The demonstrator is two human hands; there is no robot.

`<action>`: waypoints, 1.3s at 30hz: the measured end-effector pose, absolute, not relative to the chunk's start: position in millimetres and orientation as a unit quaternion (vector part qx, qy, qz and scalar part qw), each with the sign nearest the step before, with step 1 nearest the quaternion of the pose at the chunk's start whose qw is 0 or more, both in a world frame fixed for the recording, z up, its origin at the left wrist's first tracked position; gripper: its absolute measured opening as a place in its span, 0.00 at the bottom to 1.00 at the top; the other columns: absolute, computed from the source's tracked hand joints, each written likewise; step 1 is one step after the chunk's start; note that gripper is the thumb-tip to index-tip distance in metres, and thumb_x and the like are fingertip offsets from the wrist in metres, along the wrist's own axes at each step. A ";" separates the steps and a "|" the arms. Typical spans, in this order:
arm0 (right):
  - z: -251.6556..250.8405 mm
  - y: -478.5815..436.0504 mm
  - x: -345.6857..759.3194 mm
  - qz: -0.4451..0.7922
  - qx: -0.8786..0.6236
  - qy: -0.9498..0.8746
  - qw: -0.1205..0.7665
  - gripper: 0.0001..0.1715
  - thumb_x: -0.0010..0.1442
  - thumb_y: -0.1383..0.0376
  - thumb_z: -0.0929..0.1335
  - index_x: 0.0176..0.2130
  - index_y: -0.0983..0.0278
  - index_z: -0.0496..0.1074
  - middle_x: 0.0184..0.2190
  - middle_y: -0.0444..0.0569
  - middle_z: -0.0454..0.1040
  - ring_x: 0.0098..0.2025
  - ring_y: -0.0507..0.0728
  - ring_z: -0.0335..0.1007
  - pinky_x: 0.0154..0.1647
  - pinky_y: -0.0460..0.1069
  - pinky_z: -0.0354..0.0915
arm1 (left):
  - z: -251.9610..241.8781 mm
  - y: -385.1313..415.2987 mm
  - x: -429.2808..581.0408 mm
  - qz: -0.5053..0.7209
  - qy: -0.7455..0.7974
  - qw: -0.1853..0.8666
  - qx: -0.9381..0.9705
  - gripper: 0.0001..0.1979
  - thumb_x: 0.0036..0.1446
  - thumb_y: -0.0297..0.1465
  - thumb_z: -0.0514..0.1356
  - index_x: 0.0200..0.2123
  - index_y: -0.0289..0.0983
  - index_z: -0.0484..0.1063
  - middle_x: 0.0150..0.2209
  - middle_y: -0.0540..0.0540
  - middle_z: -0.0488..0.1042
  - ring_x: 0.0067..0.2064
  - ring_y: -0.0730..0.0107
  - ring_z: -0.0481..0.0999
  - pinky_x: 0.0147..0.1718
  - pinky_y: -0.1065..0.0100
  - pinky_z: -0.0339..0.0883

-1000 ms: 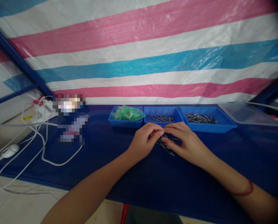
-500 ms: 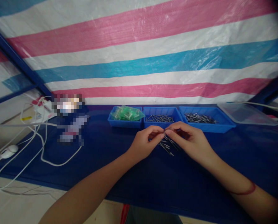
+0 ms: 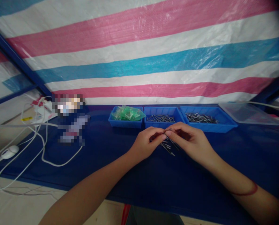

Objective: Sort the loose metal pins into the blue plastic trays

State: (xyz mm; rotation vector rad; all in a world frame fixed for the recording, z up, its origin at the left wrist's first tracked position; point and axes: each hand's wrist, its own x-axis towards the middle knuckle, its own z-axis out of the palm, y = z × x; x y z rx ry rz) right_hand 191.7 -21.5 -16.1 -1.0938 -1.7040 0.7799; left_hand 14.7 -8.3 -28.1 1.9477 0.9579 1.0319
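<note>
My left hand [image 3: 147, 143] and my right hand [image 3: 191, 140] meet fingertip to fingertip above the dark blue table [image 3: 167, 184]. Each pinches thumb against forefinger; whatever lies between the fingertips is too small to make out. Below them, several thin metal rods [image 3: 168, 148] lie loose on the table, partly hidden by my fingers. Just beyond my hands, a blue bin [image 3: 162, 111] contains short metal pieces [image 3: 160, 118]. Another blue bin [image 3: 226, 125], behind my right hand, holds more metal pieces [image 3: 201, 118].
A third blue bin [image 3: 126, 124] on the left holds green items in clear plastic bags [image 3: 128, 113]. A clear lid [image 3: 249, 113] lies at the right. White cables [image 3: 45, 147] and a white mouse-like device [image 3: 10, 152] occupy the left side. Striped sheeting [image 3: 139, 68] hangs behind.
</note>
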 end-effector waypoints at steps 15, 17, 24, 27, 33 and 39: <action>-12.7 -11.4 202.5 0.184 -0.421 -0.768 0.447 0.08 0.60 0.60 0.65 0.33 0.60 0.72 0.32 0.48 0.72 0.35 0.56 0.68 0.34 0.51 0.63 | -22.3 -9.1 12.0 0.414 0.391 0.290 0.769 0.13 0.61 0.36 0.56 0.46 0.35 0.70 0.35 0.46 0.73 0.36 0.70 0.71 0.38 0.69 0.65; -10.5 -4.2 214.8 0.127 -0.467 -0.738 0.470 0.10 0.60 0.59 0.65 0.33 0.61 0.72 0.31 0.48 0.73 0.33 0.55 0.67 0.32 0.51 0.61 | -22.7 -8.8 10.6 0.373 0.385 0.240 0.809 0.16 0.60 0.36 0.57 0.49 0.36 0.69 0.36 0.46 0.73 0.39 0.68 0.71 0.42 0.66 0.64; -7.8 22.2 270.8 -0.015 -0.688 -0.597 0.412 0.21 0.61 0.50 0.61 0.42 0.62 0.71 0.34 0.55 0.73 0.34 0.64 0.67 0.34 0.57 0.58 | -25.3 -13.2 8.3 0.209 0.379 0.120 0.894 0.19 0.58 0.43 0.57 0.52 0.46 0.70 0.50 0.46 0.70 0.50 0.58 0.65 0.47 0.58 0.60; -10.8 25.9 277.9 -0.020 -0.697 -0.584 0.416 0.27 0.60 0.47 0.60 0.50 0.60 0.66 0.37 0.58 0.72 0.36 0.68 0.67 0.34 0.60 0.58 | -27.5 -12.4 8.5 0.177 0.387 0.106 0.899 0.14 0.60 0.41 0.56 0.47 0.47 0.74 0.51 0.48 0.69 0.50 0.59 0.66 0.46 0.59 0.60; -16.6 22.6 255.8 -0.007 -0.649 -0.628 0.429 0.26 0.58 0.53 0.65 0.51 0.63 0.65 0.38 0.57 0.73 0.34 0.63 0.67 0.34 0.57 0.60 | -27.0 -8.9 7.5 0.164 0.381 0.097 0.905 0.12 0.62 0.37 0.55 0.45 0.44 0.74 0.46 0.47 0.71 0.46 0.64 0.68 0.44 0.63 0.60; -12.3 9.3 231.4 -0.022 -0.583 -0.695 0.421 0.16 0.58 0.58 0.65 0.45 0.62 0.69 0.36 0.51 0.74 0.36 0.60 0.67 0.39 0.55 0.61 | -23.1 -9.1 7.6 0.160 0.402 0.092 0.897 0.12 0.64 0.35 0.52 0.41 0.42 0.75 0.42 0.48 0.73 0.43 0.66 0.70 0.40 0.65 0.60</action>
